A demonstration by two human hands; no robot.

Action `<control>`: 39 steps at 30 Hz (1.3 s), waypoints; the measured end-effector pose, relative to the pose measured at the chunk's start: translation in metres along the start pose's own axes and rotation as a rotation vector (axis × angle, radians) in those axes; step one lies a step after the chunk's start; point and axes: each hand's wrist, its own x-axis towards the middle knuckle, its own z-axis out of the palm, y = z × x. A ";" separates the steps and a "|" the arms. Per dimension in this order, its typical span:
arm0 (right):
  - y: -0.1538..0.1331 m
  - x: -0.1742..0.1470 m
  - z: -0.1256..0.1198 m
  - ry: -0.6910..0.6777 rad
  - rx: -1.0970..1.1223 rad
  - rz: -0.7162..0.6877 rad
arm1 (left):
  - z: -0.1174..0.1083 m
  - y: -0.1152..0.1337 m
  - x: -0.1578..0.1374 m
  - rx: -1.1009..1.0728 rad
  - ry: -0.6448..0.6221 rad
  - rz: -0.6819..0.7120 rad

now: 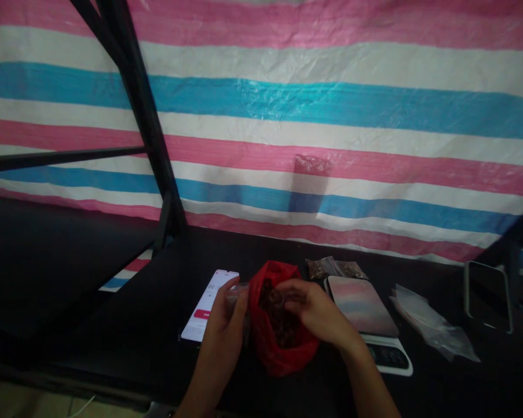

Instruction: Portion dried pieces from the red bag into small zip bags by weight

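My left hand is closed on a small clear plastic bag, held upright beside the left rim of a red plastic bag. The red bag stands with its mouth wide open, and small dark brown pieces fill it. Inside that mouth, over the pieces, my right hand has its fingers curled; whatever is between the fingertips is too dim to make out. Just right of it sits a digital scale with a shiny metal plate and a dark display.
A lit phone lies left of my left hand. Small filled zip bags rest behind the scale. Several flat clear bags lie to its right, before a propped phone-like frame. A black metal post stands against the striped sheet.
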 end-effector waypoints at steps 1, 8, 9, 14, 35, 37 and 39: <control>-0.001 -0.001 -0.004 0.008 0.045 -0.005 | 0.000 0.000 0.000 0.022 -0.007 0.035; -0.034 -0.023 -0.020 0.065 0.075 -0.117 | 0.013 0.000 -0.009 0.242 -0.134 0.235; -0.040 -0.026 -0.018 0.063 0.064 -0.137 | 0.015 -0.001 -0.010 0.263 -0.160 0.257; -0.057 -0.032 -0.002 0.139 -0.277 -0.286 | 0.024 -0.006 -0.009 0.343 -0.230 0.387; -0.047 -0.029 -0.018 0.214 -0.243 -0.258 | 0.034 0.001 -0.005 0.184 -0.193 0.310; -0.040 -0.029 -0.021 0.210 -0.249 -0.197 | 0.032 0.002 -0.004 0.182 -0.138 0.333; -0.034 -0.029 -0.022 0.178 -0.323 -0.126 | 0.030 0.003 -0.003 0.194 -0.083 0.379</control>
